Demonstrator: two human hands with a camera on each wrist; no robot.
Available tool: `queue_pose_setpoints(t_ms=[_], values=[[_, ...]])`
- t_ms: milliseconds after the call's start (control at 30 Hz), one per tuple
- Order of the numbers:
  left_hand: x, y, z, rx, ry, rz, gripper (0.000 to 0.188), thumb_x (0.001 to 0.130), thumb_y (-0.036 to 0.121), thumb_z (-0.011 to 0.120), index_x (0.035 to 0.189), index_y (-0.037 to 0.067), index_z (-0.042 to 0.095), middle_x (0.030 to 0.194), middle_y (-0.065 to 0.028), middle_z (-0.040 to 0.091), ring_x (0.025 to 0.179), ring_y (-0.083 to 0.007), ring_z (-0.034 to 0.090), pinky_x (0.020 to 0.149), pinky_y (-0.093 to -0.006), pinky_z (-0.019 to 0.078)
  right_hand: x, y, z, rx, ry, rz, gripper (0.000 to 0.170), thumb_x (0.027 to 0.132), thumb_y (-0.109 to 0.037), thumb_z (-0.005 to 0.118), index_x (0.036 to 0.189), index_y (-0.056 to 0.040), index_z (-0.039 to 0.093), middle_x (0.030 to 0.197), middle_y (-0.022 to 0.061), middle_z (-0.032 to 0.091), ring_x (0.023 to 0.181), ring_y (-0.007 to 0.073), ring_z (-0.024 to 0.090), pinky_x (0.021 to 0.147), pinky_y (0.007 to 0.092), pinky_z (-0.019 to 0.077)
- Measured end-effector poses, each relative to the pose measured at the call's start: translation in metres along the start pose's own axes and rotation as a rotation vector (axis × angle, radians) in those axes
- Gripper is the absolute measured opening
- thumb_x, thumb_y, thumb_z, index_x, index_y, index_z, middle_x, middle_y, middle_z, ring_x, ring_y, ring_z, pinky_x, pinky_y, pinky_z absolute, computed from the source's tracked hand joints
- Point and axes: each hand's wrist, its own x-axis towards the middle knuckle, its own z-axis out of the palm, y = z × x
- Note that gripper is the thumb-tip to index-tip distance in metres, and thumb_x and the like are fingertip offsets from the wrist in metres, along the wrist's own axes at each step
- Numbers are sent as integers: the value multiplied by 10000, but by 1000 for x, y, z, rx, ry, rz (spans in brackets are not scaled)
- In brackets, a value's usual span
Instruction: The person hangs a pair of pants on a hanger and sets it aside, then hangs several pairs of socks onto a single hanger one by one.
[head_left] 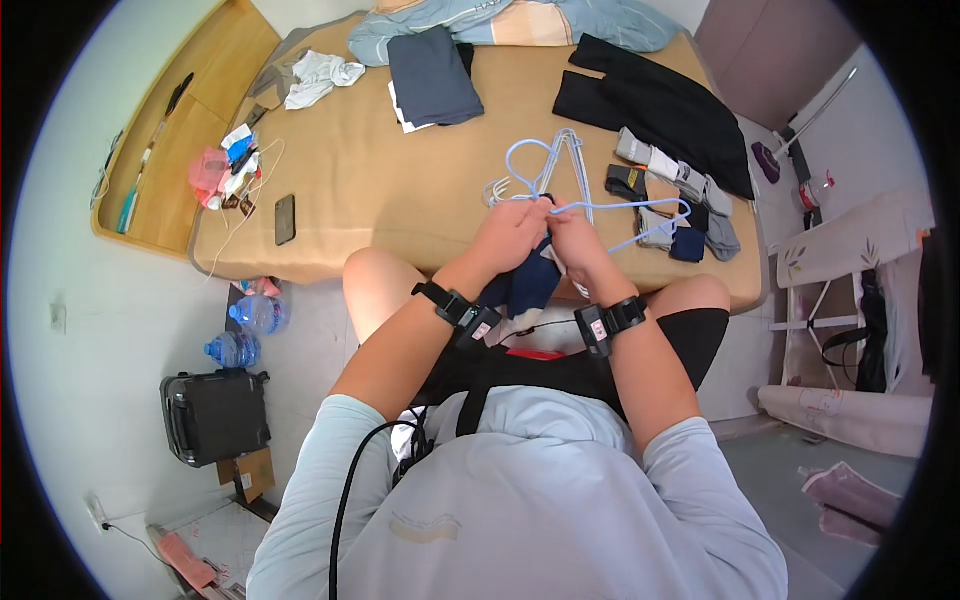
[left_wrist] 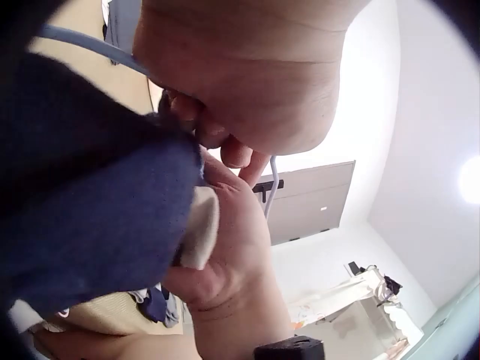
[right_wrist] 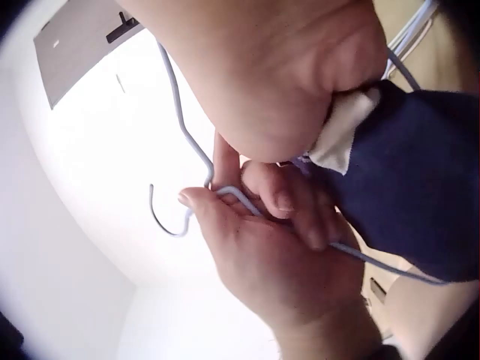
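Observation:
In the head view both hands meet above the lap at a light blue clothes hanger (head_left: 630, 205). My left hand (head_left: 512, 235) holds the hanger near its neck; the right wrist view shows its fingers (right_wrist: 304, 217) curled around the wire, with the hook (right_wrist: 169, 231) sticking out past the thumb. Close beside it, my right hand (head_left: 578, 245) grips a navy sock (head_left: 530, 285) with beige patches, up against the hanger. The sock hangs down between the knees and fills much of the left wrist view. The right fingertips are partly hidden behind the hands.
More hangers (head_left: 575, 165) lie on the bed just beyond the hands. Several folded socks (head_left: 690, 185) sit to the right, below black trousers (head_left: 655, 110). Folded dark clothing (head_left: 432, 75) lies at the back, a phone (head_left: 285, 220) at the left.

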Motion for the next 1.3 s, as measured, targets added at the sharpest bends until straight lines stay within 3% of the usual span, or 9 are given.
queue_pose_setpoints(t_ms=[167,233,367,433,567,633,733,900,1300], values=[[5,-3,-6,100,61,-94,451,1056,316,462,808,12,685,639,-34,597,614,-142,575,614,-307,460,-2,-33,-5,69,-111,456,289,1028,-192,477,1203,0,603,1006,104,682,842,164,668,693,309,556],[11,-8,0,173,190,244,372,1027,281,535,868,-1,718,686,-76,659,622,-145,601,600,-316,479,-11,-43,0,8,-228,376,281,1025,-186,477,1192,2,602,1003,107,684,849,169,681,695,309,571],[8,10,0,290,183,175,332,997,251,590,831,-14,702,740,-119,696,651,-155,630,610,-323,493,-21,-45,-3,72,-412,330,283,1033,-201,473,1163,13,604,981,112,691,870,175,703,724,295,596],[6,15,4,225,160,239,375,960,296,614,734,-3,632,663,-191,601,595,-335,586,554,-397,448,-7,-30,-18,112,-349,445,294,1041,-214,469,1175,11,603,1000,116,690,878,176,702,733,297,595],[2,10,13,221,175,268,366,959,278,619,729,-8,626,675,-188,603,611,-321,592,568,-387,450,3,0,-21,256,-253,497,304,1058,-246,453,1186,-17,607,1025,124,689,890,182,698,739,313,598],[1,6,14,244,173,173,315,984,245,608,832,-18,694,716,-102,657,656,-143,597,618,-303,474,-5,-10,-8,206,-207,451,287,1057,-228,448,1178,-24,610,1016,120,687,873,184,697,719,320,601],[2,12,17,88,180,200,304,963,233,620,805,-19,683,682,-161,630,614,-257,595,583,-360,458,-9,-15,7,196,-186,412,263,1051,-204,448,1163,-34,615,1000,105,684,845,180,692,680,320,598],[2,13,20,6,85,213,307,991,238,596,865,-17,711,639,-66,601,590,-146,545,567,-307,437,-7,-1,13,286,-313,465,212,1008,-166,514,1167,-50,595,1053,112,684,841,181,714,656,301,611],[7,26,12,-128,26,-24,350,1035,275,543,916,1,724,556,30,486,523,-42,423,506,-233,351,7,37,16,-679,-250,-321,193,906,-164,595,1064,-64,644,979,143,704,837,275,699,684,403,559]])
